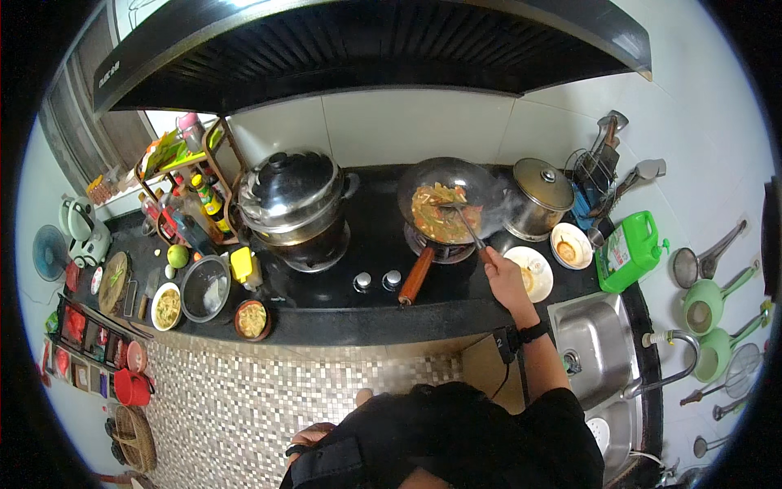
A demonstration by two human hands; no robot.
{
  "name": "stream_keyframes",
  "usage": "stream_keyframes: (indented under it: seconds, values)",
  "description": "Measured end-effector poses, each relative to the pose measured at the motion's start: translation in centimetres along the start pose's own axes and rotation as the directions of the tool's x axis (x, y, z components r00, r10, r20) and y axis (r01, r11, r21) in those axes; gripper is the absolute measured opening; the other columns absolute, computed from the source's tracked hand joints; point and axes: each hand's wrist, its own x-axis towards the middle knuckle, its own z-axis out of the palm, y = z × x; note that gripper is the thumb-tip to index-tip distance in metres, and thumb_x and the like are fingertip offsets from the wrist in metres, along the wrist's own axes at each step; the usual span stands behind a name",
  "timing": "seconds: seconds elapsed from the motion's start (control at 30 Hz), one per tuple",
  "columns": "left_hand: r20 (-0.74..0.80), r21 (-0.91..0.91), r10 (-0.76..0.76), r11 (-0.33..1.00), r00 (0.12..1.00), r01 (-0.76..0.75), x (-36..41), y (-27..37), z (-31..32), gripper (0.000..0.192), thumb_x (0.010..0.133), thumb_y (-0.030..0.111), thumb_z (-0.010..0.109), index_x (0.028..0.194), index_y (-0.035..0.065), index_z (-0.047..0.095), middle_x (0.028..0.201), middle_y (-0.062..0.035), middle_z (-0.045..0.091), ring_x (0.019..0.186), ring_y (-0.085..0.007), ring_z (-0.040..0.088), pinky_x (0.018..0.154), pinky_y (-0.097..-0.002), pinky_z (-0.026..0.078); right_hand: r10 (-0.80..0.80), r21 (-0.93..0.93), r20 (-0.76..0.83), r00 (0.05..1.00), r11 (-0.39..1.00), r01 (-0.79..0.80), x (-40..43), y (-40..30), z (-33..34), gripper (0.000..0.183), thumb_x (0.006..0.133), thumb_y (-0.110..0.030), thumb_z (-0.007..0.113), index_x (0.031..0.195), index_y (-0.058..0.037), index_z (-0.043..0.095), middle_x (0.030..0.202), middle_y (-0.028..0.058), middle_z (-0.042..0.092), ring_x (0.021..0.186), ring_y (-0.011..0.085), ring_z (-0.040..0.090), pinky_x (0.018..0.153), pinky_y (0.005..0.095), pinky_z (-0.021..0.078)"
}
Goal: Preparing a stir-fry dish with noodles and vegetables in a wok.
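In my right hand (pixel 504 280) is the handle of a wok spatula (pixel 469 226). Its blade lies among cooked sliced vegetables (pixel 445 214) in a dark wok (pixel 421 174). The wok sits on the right gas burner (pixel 455 253), its wooden handle (pixel 418 276) pointing towards me. Steam rises at the wok's right side. Close by my right wrist is a white plate (pixel 540 269) with brown residue. Down by my body is my left hand (pixel 313 434), away from the counter and partly covered by my dark clothing; its fingers are hard to make out.
A lidded steamer pot (pixel 293 195) occupies the left burner. Right of the wok stand a lidded pot (pixel 540 195), a stained bowl (pixel 572 246) and a green jug (pixel 629 250). A steel sink (pixel 595 348) is at right. Bowls (pixel 166 307) and bottles (pixel 211 202) crowd the left. A range hood (pixel 366 55) overhangs.
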Motion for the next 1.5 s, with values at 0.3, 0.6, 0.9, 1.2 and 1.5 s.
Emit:
stream_keyframes:
  seconds: [0.3,0.6,0.9,1.2,1.5]
  values:
    - [0.005,-0.001,0.004,1.0,1.0,-0.004,0.2,-0.2,0.3,0.055,0.073,0.024,0.07,0.121,0.0036,0.053,0.115,-0.0117,0.059,0.106,-0.0236,0.055,0.092,-0.0348,0.044,0.013,-0.14,-0.067,0.998,0.99,-0.022,2.5,1.4,2.6,0.038,0.083,-0.011,0.055,0.12,-0.0018,0.053,0.092,0.0265,0.061,0.084,0.0425,0.058,0.074,0.0443,0.0467]
    - [-0.013,-0.082,0.047,0.996,0.999,-0.048,0.2,-1.9,2.2,0.048,0.077,0.019,0.068,0.12,0.0041,0.055,0.114,-0.0113,0.059,0.105,-0.0236,0.056,0.091,-0.035,0.044,0.42,0.732,0.135,0.897,0.568,-0.376,-1.6,6.7,2.8,0.034,0.092,-0.031,0.047,0.107,-0.0024,0.057,0.071,0.0084,0.06,0.047,0.0134,0.055,0.041,0.025,0.0415]
    - [-0.123,-0.126,0.08,0.987,0.989,-0.096,-2.7,-4.1,2.8,0.042,0.08,0.014,0.066,0.119,0.0046,0.056,0.113,-0.0108,0.06,0.104,-0.0236,0.056,0.091,-0.0351,0.044,-0.061,-0.123,0.239,0.969,0.988,0.092,-0.4,1.9,16.5,0.034,0.087,-0.033,0.055,0.102,-0.0027,0.055,0.071,0.0166,0.063,0.061,0.0299,0.063,0.056,0.0375,0.0515]
    - [-0.535,-0.246,0.251,0.867,0.807,-0.433,-10.8,-0.9,0.4,0.045,0.077,0.008,0.072,0.119,0.0059,0.055,0.107,-0.0063,0.061,0.099,-0.0167,0.057,0.086,-0.0311,0.047,-0.184,-0.372,0.371,0.91,0.869,0.328,3.5,-3.7,22.3,0.032,0.082,-0.031,0.061,0.089,-0.0002,0.056,0.083,0.0204,0.062,0.076,0.0345,0.064,0.066,0.0394,0.0524]
    - [-0.44,-0.195,0.433,0.809,0.787,-0.555,-12.7,4.2,-0.6,0.052,0.079,0.007,0.07,0.126,0.0075,0.049,0.112,-0.0057,0.058,0.101,-0.0162,0.055,0.087,-0.0309,0.047,-0.363,-0.306,0.397,0.843,0.813,0.495,3.2,-3.4,21.9,0.025,0.079,-0.018,0.063,0.094,0.0004,0.057,0.092,0.0209,0.058,0.086,0.0346,0.06,0.076,0.0394,0.0501]
